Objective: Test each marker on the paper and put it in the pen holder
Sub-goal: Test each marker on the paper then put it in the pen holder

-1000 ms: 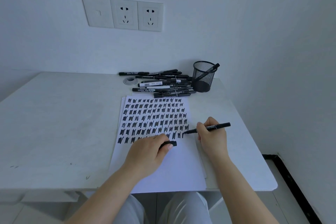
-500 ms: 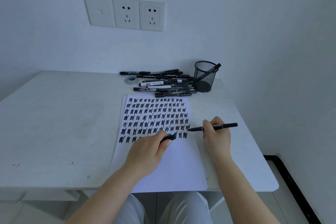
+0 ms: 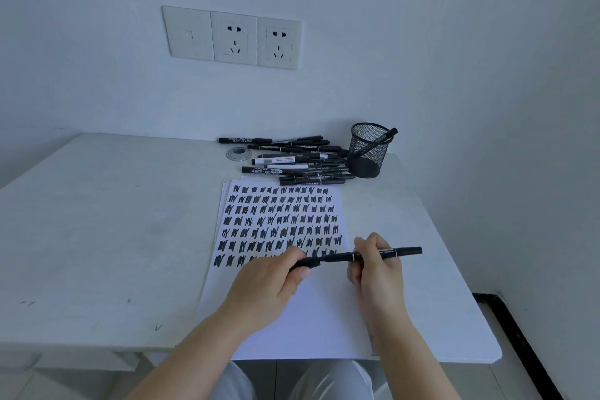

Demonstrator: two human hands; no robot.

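My right hand (image 3: 378, 266) grips a black marker (image 3: 399, 252) held level above the paper (image 3: 318, 308), its tip pointing left. My left hand (image 3: 266, 289) pinches the marker's black cap (image 3: 305, 263), and the cap's mouth meets the marker's tip. The paper carries rows of black test scribbles (image 3: 282, 221). A black mesh pen holder (image 3: 368, 149) stands at the back right with one marker (image 3: 380, 140) leaning in it. Several black markers (image 3: 298, 161) lie in a pile left of the holder.
A round grey cable grommet (image 3: 238, 153) sits in the white table (image 3: 97, 221) beside the pile. Wall sockets (image 3: 233, 37) are above. The table's right edge (image 3: 454, 256) runs close to the wall, with floor and a black skirting strip (image 3: 519, 344) beyond.
The right hand lifted the marker off the paper and turned it level. The left hand brought the cap up to the marker's tip.
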